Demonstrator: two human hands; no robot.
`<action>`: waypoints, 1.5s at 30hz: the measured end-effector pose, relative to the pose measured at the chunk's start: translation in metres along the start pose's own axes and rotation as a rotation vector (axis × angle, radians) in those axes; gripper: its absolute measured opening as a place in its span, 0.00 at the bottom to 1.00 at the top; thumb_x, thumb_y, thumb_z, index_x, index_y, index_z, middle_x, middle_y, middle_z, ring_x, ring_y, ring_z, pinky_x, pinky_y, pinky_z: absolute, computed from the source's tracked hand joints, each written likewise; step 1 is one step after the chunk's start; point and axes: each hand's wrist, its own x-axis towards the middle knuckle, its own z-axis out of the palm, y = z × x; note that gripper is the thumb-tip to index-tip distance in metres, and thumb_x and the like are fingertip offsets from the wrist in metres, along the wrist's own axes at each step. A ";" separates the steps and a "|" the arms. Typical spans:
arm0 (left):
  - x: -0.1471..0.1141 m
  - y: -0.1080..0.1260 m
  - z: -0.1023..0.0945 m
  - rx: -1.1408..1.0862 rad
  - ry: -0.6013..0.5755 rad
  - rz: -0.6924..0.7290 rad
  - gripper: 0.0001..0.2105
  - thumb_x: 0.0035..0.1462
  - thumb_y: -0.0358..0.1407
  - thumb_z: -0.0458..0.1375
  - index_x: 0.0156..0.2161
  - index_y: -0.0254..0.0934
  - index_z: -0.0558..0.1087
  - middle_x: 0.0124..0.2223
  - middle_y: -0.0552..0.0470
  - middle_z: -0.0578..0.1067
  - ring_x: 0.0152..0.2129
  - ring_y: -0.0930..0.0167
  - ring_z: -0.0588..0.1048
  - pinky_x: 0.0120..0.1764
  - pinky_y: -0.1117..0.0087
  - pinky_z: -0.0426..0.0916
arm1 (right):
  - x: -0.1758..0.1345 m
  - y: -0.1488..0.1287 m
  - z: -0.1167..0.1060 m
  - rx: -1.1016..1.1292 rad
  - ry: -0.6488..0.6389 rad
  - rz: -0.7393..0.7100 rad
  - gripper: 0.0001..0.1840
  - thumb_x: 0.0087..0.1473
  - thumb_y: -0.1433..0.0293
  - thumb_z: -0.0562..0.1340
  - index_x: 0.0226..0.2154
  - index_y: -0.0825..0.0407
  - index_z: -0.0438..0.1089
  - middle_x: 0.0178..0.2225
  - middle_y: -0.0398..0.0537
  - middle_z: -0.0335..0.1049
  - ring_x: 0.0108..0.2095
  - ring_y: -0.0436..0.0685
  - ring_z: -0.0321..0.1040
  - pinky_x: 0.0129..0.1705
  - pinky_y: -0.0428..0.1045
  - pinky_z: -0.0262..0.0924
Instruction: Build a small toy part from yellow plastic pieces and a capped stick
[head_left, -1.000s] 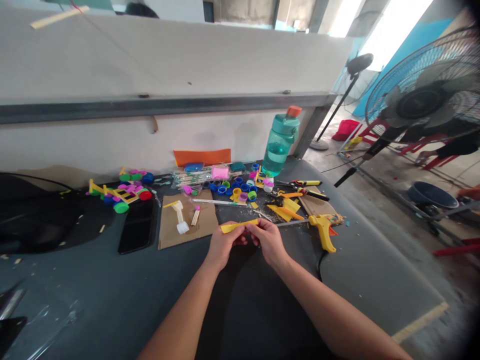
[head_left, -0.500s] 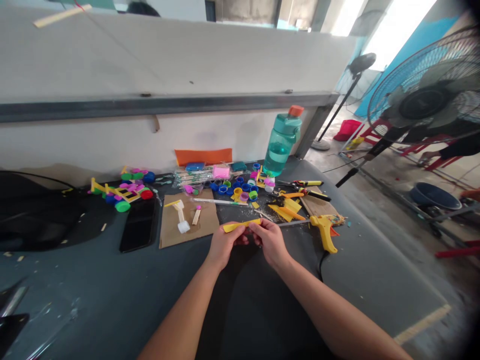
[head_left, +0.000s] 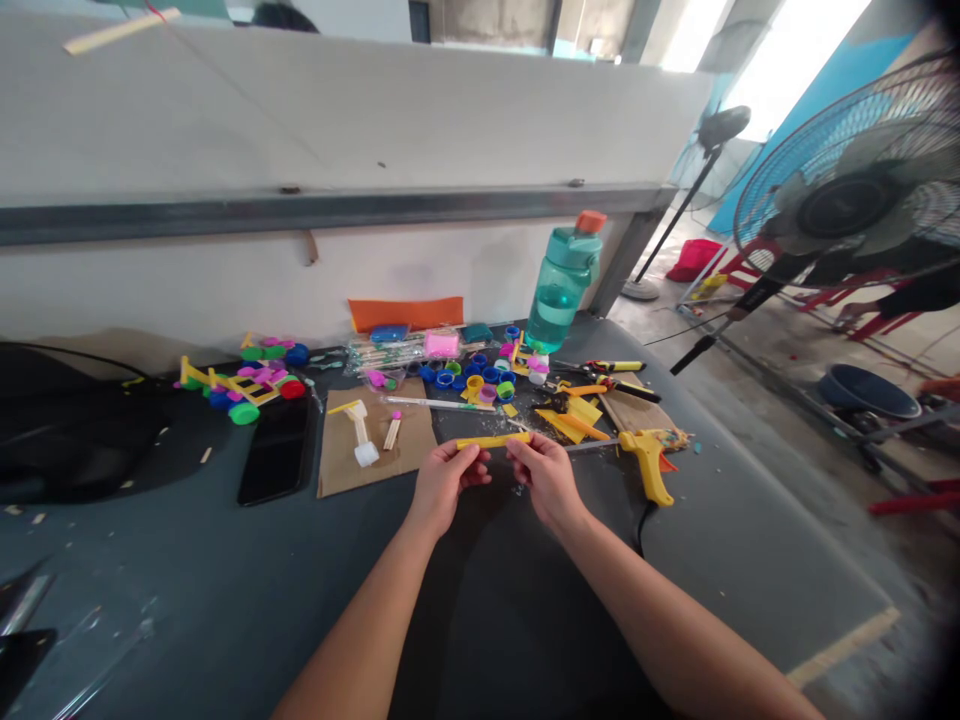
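A narrow yellow strip (head_left: 493,440), perhaps paper or foam, stretches level between my hands above the dark table. My left hand (head_left: 444,483) pinches its left part between thumb and fingers. At the other end, my right hand (head_left: 551,480) is closed on the strip in the same way. Left of my hands lies a cardboard piece (head_left: 341,478), with a small white and wood assembly (head_left: 364,432) and a short stick piece with a pink tip (head_left: 393,428) on it. To the right rests a yellow glue gun (head_left: 646,465).
Coloured bottle caps (head_left: 475,383) and a wrapped bundle of sticks (head_left: 382,352) lie behind my hands. A teal water bottle (head_left: 556,290) stands at the back. Pliers (head_left: 626,388) lie right, a phone (head_left: 274,455) and small coloured models (head_left: 255,385) left. A fan (head_left: 847,205) stands beyond the table.
My hands have moved slightly apart along the yellow strip. It was tilted with its left end wider; now it lies level and looks narrower.
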 end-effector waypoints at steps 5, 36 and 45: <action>-0.001 0.001 0.000 -0.010 -0.012 -0.016 0.12 0.43 0.38 0.68 0.30 0.31 0.76 0.28 0.50 0.78 0.20 0.77 0.72 0.26 0.74 0.73 | 0.001 0.000 -0.001 0.015 0.009 0.002 0.15 0.39 0.63 0.70 0.20 0.53 0.66 0.18 0.39 0.62 0.16 0.44 0.50 0.17 0.43 0.42; -0.002 -0.001 0.002 0.081 -0.014 0.015 0.13 0.43 0.40 0.68 0.30 0.32 0.72 0.25 0.55 0.72 0.19 0.78 0.68 0.23 0.73 0.72 | -0.003 0.006 0.000 -0.069 -0.011 -0.073 0.14 0.45 0.61 0.68 0.22 0.53 0.66 0.18 0.38 0.62 0.15 0.43 0.51 0.15 0.42 0.44; -0.002 -0.003 0.002 0.115 0.008 0.085 0.12 0.44 0.39 0.67 0.29 0.33 0.71 0.24 0.57 0.72 0.19 0.78 0.70 0.24 0.77 0.69 | -0.004 0.008 0.003 -0.043 -0.055 -0.016 0.13 0.43 0.63 0.69 0.22 0.54 0.69 0.17 0.39 0.65 0.15 0.44 0.52 0.15 0.42 0.44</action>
